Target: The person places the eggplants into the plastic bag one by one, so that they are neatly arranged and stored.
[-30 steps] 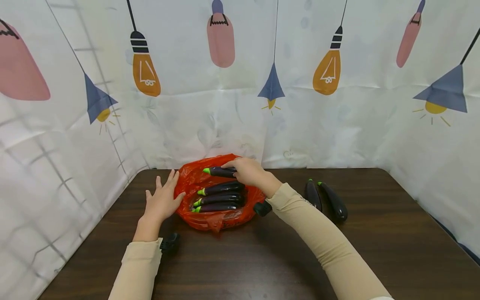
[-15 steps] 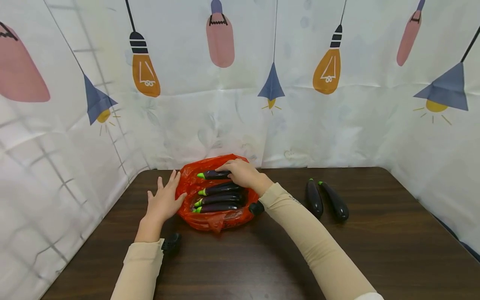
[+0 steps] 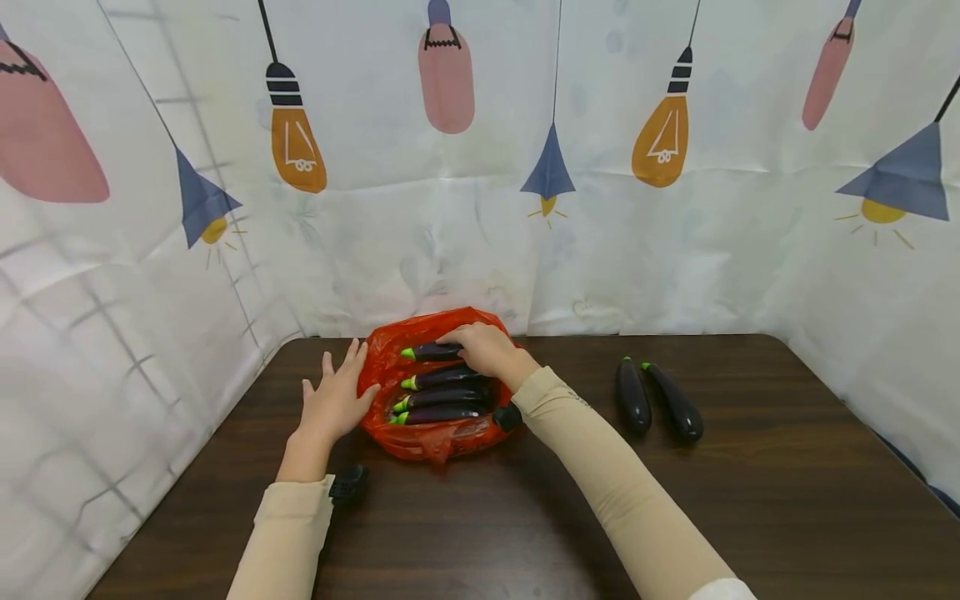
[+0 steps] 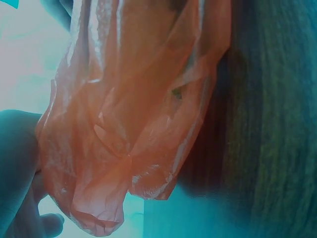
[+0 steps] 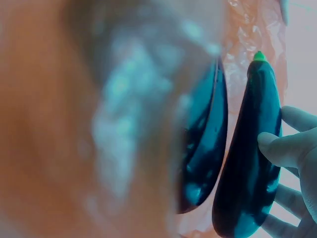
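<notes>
White cloth backdrop (image 3: 480, 250) printed with lamps and bulbs, hung behind a dark brown wood-grain table (image 3: 442, 542). Red, thin, crinkled plastic bag (image 3: 442, 446) near the table's far edge, its mouth wide.

Left arm, beige sleeve, reaches up from lower left; left hand (image 3: 333, 408) at the bag's left rim, fingers straight and spread, thumb held apart; the left wrist view shows the bag's wall against the hand.

Right arm, also beige-sleeved, slants in from lower right; right hand (image 3: 483, 346) inside the bag's far side, back of hand up. It grips a glossy, dark purple, elongated eggplant (image 5: 250, 153) by the thick end: thumb on one side, fingers along the other. Green stem points left in the head view. Whether this eggplant touches the bag's bottom: cannot tell.

Beside it in the bag, at least three more dark eggplants (image 3: 446, 397) side by side, stems leftward. Right of the bag, on the table, two loose eggplants (image 3: 633, 396), well apart from both hands
</notes>
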Demonstrator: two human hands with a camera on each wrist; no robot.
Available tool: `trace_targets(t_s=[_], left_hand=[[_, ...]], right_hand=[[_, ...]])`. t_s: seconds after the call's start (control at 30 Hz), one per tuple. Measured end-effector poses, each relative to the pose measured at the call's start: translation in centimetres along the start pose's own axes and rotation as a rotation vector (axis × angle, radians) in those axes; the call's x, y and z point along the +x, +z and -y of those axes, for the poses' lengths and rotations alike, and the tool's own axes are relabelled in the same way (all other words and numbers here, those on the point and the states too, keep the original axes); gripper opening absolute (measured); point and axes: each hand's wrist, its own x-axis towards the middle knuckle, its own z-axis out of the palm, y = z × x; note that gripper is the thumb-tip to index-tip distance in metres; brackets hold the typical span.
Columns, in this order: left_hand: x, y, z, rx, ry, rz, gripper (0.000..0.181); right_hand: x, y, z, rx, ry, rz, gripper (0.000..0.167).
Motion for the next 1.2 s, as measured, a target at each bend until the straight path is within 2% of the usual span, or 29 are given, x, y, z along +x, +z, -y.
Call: trace_targets(t_s=[0.4, 0.6, 0.93, 1.2], left_hand=[[0.1, -0.3, -0.2, 0.003, -0.009, -0.002, 0.080], [0.1, -0.2, -0.1, 0.008, -0.010, -0.005, 0.080], [0.0, 0.1, 0.1, 0.004, -0.008, -0.004, 0.080], [0.0, 0.1, 0.0, -0.002, -0.007, -0.011, 0.080]], right_hand=[[0.7, 0.9, -0.7, -0.047, 0.056, -0.027, 0.042], [0.6, 1.0, -0.8, -0.034, 0.083, -0.024, 0.041], [0.6, 1.4, -1.1, 0.030, 0.077, 0.019, 0.040], [0.6, 1.7, -1.2, 0.040, 0.080, 0.008, 0.035]])
